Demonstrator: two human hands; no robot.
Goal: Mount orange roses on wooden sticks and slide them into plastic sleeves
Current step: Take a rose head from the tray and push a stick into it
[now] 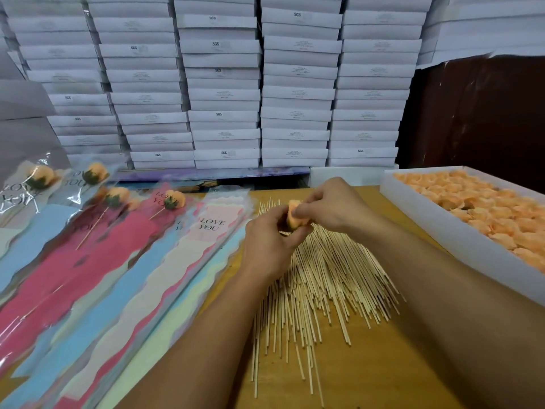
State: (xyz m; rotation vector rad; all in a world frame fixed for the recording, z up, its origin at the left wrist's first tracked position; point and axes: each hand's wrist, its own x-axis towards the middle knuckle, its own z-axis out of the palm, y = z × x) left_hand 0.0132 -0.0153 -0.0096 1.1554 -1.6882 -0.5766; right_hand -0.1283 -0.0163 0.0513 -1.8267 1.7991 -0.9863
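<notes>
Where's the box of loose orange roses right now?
In the head view, the white box of roses sits on the right side of the wooden table, right of the pile of wooden sticks.

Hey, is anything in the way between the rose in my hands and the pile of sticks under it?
Nothing visible. Both hands, left and right, hold the orange rose directly above the loose sticks spread on the table. Only open air and your own fingers lie between them.

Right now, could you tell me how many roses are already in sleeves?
4, all far left: one at the edge, one beside it, one over the red sleeve, one rightmost. Glare may hide others.
</notes>
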